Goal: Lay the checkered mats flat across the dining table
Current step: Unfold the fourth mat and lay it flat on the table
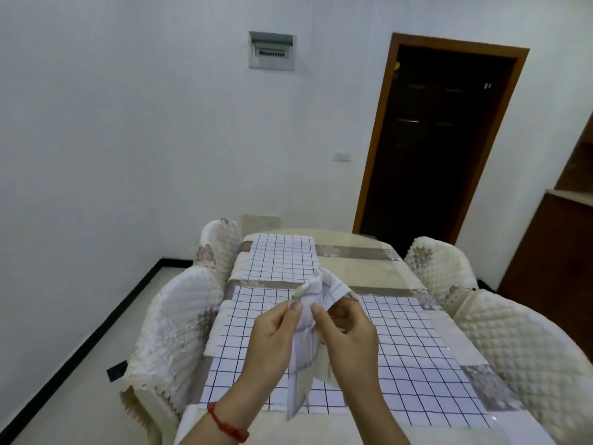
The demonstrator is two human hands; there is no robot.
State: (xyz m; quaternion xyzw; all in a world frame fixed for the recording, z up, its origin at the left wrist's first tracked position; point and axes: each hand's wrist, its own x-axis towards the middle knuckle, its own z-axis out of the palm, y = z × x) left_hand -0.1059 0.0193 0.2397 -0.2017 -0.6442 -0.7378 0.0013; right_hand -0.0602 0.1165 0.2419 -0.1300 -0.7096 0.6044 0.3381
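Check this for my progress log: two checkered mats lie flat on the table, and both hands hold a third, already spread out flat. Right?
Not quite. The head view shows the third mat still crumpled, held up between the left hand and right hand. Two mats do lie flat on the table: the far one and the near one.

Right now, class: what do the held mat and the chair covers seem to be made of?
Held mat: thin woven cloth, probably; it crumples and droops between both hands. Chair covers: quilted padded fabric, matte, with stitched diamond puffs.
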